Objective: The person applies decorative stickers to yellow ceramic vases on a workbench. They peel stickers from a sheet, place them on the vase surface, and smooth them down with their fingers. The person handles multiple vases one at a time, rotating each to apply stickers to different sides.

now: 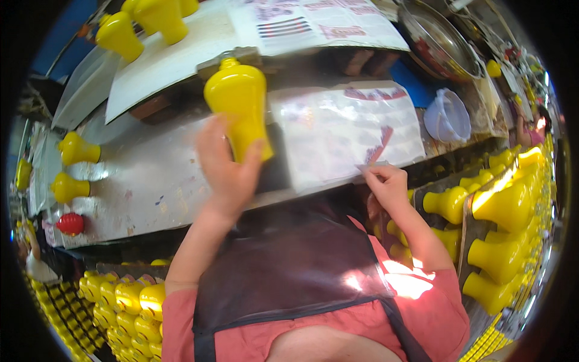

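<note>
A glossy yellow vase-shaped piece, wide at one end with a small knob, lies slanted over the near part of the workbench. My left hand is closed round its narrower end, fingers on one side and thumb on the other. To the right, a pale wet-looking sheet bears faint patterns and a reddish-purple patterned strip. My right hand pinches its fingertips together at the sheet's near edge, close to the strip's lower end. What lies in that pinch is too small to make out.
A pale lilac bucket stands right of the sheet, with a large metal pan behind it. Yellow pieces and a red one lie at the bench's left. Racks of yellow pieces flank me. Printed sheets lie at the back.
</note>
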A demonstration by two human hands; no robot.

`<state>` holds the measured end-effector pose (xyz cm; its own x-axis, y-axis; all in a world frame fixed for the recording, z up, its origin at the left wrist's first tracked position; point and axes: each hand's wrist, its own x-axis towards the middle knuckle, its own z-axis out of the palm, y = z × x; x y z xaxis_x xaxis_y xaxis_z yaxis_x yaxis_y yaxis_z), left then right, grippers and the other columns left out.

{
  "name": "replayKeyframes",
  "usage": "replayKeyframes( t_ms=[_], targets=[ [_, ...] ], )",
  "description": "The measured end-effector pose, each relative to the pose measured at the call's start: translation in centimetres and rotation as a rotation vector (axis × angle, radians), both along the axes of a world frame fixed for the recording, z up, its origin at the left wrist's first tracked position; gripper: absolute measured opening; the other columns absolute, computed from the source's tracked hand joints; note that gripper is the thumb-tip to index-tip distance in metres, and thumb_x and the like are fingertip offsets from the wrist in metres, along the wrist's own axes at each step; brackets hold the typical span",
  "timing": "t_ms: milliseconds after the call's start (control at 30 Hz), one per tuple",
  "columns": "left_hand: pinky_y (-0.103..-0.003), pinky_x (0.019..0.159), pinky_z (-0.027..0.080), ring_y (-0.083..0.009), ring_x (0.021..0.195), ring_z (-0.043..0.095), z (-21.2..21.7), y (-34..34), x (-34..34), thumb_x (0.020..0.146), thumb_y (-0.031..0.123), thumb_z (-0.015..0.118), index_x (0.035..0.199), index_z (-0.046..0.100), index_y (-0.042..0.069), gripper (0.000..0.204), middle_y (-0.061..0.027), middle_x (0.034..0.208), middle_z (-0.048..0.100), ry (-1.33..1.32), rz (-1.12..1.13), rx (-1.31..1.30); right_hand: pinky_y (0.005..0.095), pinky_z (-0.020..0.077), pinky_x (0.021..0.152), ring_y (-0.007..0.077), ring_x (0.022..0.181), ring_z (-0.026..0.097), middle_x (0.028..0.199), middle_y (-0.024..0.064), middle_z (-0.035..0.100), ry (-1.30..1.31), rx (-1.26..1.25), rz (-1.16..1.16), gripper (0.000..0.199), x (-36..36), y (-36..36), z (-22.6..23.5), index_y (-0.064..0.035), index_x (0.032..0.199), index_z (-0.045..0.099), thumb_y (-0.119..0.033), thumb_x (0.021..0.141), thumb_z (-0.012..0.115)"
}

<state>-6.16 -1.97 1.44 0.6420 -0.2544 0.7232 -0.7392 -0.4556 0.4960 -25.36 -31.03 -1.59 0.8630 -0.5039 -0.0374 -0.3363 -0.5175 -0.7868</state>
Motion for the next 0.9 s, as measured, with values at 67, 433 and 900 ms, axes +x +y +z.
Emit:
replayKeyframes(
  t_ms=[67,433,900],
  targets=[
    [-0.044,0.095,0.05,-0.0351,0.108,0.064,1.1,-0.9,-1.1,0.079,0.009,0.083,0.107,0.071,0.006,0.031,-0.016,0.113,0.067,0.102,-0.214,0.034,0.0256,0.0447,0.061,0.0061,0.068,0.055,0.078,0.0001,0.069,-0.028,0.296,-0.023,0.018,2.0,1.4,1.9,0.0051,0.099,0.077,-0.011,0.096,0.072],
    [-0.043,0.073,0.055,-0.0348,0.083,0.067,3.8,-3.5,-2.0,0.074,0.005,0.08,0.108,0.071,0.006,0.035,-0.0139,0.094,0.069,0.059,-0.263,0.01,0.0239,0.0442,0.058,0.0081,0.063,0.056,0.083,0.0026,0.059,-0.214,0.343,0.355,0.033,7.6,9.5,9.3,-0.0001,0.129,0.072,-0.01,0.097,0.069],
    [-0.032,0.088,0.059,-0.0144,0.102,0.069,6.2,3.3,-1.5,0.095,-0.002,0.07,0.125,0.065,-0.001,0.03,-0.0066,0.114,0.07,0.964,-0.536,-0.817,0.0229,0.047,0.066,0.0032,0.074,0.058,0.083,-0.0034,0.069,0.343,0.529,0.873,0.013,16.5,8.2,9.9,-0.0037,0.096,0.076,-0.013,0.088,0.078]
  ],
)
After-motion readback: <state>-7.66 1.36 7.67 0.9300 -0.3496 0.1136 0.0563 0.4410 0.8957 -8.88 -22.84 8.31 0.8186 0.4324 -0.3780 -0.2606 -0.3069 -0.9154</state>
